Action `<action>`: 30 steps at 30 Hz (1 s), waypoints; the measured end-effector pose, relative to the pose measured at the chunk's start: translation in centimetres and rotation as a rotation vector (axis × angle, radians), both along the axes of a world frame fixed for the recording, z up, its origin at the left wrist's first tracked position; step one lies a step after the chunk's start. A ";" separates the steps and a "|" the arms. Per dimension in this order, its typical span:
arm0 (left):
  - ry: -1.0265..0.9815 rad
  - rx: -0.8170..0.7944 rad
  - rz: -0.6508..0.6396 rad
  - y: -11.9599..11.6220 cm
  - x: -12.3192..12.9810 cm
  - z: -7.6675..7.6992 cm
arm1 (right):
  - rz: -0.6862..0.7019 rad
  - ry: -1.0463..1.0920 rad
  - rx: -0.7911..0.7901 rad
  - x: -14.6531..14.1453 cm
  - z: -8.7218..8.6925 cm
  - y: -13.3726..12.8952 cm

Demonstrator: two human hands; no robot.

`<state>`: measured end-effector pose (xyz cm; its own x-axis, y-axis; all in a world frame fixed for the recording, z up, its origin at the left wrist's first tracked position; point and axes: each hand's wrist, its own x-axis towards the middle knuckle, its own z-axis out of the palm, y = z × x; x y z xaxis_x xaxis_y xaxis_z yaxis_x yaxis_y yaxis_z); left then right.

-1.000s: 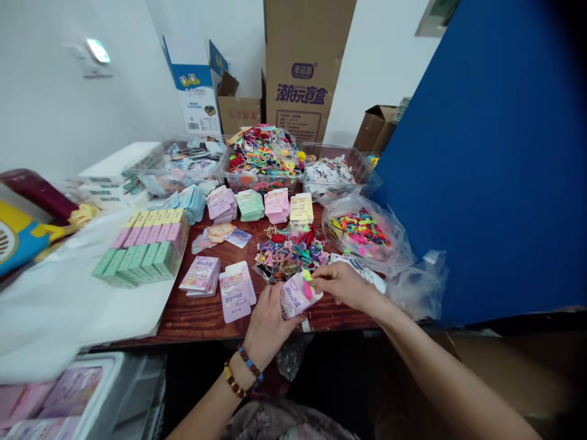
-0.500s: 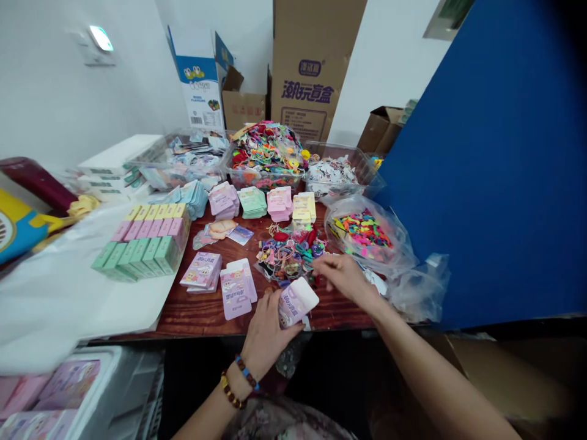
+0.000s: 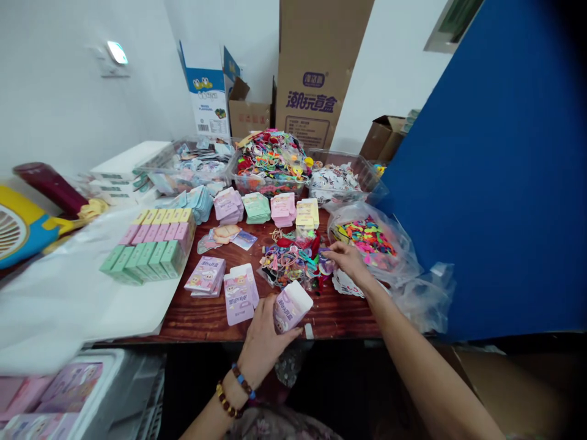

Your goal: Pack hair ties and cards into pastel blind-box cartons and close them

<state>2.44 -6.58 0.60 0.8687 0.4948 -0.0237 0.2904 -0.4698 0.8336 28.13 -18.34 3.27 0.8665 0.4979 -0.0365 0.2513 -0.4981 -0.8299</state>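
My left hand [image 3: 266, 330] is wrapped around a small purple printed box [image 3: 290, 308], tilted above the table's front edge with its white flap upward. My right hand [image 3: 349, 264] reaches to the right side of a pile of colourful hair ties and trinkets [image 3: 288, 263]. Its fingertips are pinched together beside a small purple piece [image 3: 325, 263]; what they hold is too small to make out. White printed cutouts [image 3: 346, 285] lie under the right wrist. Left of my left hand are flattened purple boxes [image 3: 239, 299] and a stack of purple boxes [image 3: 205, 275].
Stacks of folded cartons [image 3: 257, 208] line the table before clear bins, one heaped with trinkets [image 3: 273, 159]. A plastic bag of bright pieces [image 3: 367, 235] sits at right, beside a blue panel [image 3: 481, 183]. Rows of green, pink and yellow boxes [image 3: 147, 260] stand at left.
My right hand has moved slightly right along the trinket pile, and a purple piece now shows at its fingertips. My left hand still holds the box, now turned a little more upright.
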 end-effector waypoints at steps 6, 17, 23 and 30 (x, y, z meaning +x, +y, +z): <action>0.035 0.160 -0.022 -0.2 0.6 -0.2 | 0.244 0.211 0.212 -5.4 3.1 -2.1; 0.103 0.250 -0.071 -1.6 -0.8 0.3 | 0.214 -0.179 -0.334 -14.1 3.0 -1.4; 0.114 0.293 -0.111 -1.8 -1.4 -0.5 | 0.240 -0.145 -0.379 -15.4 1.6 -1.9; 0.084 0.315 -0.099 -1.3 -2.0 -1.2 | 0.189 -0.089 -0.139 -13.3 1.2 -3.2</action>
<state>0.46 -7.89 -0.63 0.9145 0.4023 0.0430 0.2919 -0.7296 0.6184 14.87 -21.54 4.42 0.7612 0.6470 -0.0439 0.4197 -0.5431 -0.7272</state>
